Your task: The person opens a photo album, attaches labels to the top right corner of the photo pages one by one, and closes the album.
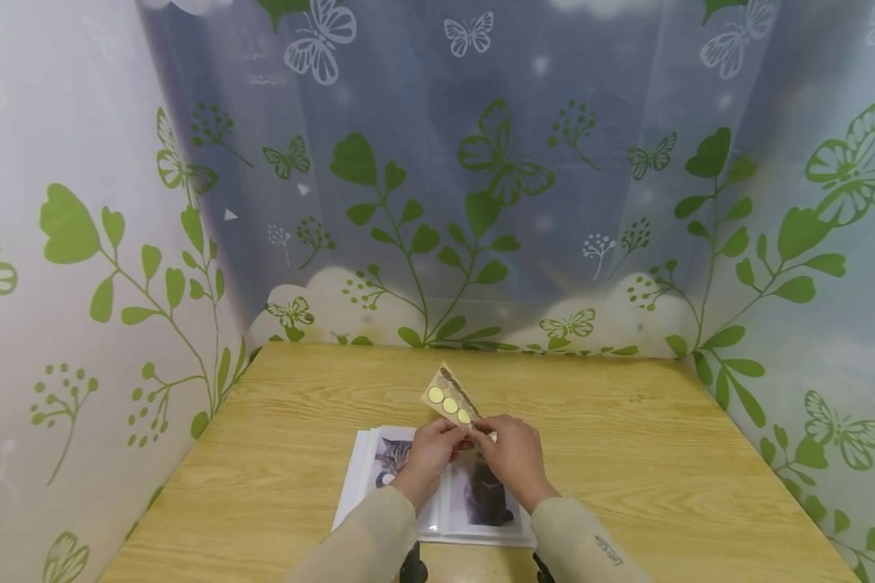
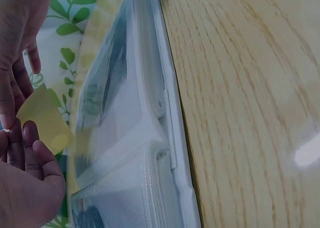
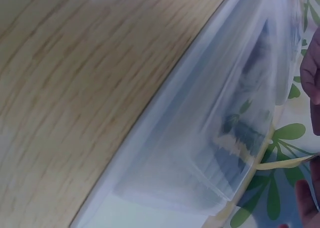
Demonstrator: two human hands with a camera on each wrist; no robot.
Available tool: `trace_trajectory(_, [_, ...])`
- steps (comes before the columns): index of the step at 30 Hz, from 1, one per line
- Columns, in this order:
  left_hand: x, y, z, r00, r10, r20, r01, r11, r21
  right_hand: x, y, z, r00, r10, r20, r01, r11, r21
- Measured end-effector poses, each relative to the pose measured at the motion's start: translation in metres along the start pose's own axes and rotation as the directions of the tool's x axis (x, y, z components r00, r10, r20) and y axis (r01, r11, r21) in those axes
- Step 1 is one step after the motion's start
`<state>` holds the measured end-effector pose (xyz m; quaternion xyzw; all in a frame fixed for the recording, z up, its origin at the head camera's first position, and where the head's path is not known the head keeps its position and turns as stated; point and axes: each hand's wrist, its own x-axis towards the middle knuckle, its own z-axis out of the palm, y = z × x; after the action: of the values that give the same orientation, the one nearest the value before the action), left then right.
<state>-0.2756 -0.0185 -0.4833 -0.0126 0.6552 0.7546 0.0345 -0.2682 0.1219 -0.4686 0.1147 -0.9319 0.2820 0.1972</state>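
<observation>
A small sticker sheet (image 1: 450, 396) with yellow round stickers stands raised above an open photo album (image 1: 437, 495) with clear sleeves and cat photos on the wooden table (image 1: 627, 453). My left hand (image 1: 432, 452) pinches the sheet's lower edge. My right hand (image 1: 506, 450) pinches at the sheet's lower right corner, beside the left hand. In the left wrist view the yellowish sheet (image 2: 44, 119) sits between fingers (image 2: 14, 95) of both hands, next to the album (image 2: 135, 138). The right wrist view shows the album's plastic pages (image 3: 220, 133) and the sheet's edge (image 3: 287, 161).
Curtains printed with green leaves and butterflies (image 1: 496, 162) close in the table at the back and both sides. Bare wood lies to the left, right and behind the album.
</observation>
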Motion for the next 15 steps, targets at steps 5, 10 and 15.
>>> trace_trajectory(5, [-0.0006, 0.0013, 0.0005, 1.0, 0.006, 0.017, -0.005, 1.0, 0.0, 0.0011, -0.0007, -0.0016, 0.997, 0.07, 0.035, -0.072, 0.995, 0.074])
trace_trajectory(10, [-0.001, 0.0028, 0.0012, 1.0, 0.006, 0.024, -0.007, 0.999, 0.034, 0.0021, -0.0008, -0.0041, 0.986, 0.143, 0.082, -0.156, 0.972, 0.174])
trace_trajectory(15, [-0.0044, 0.0054, 0.0021, 0.999, 0.025, 0.027, -0.027, 0.997, 0.074, 0.0017, 0.001, -0.0058, 0.974, 0.179, 0.141, -0.209, 0.947, 0.244])
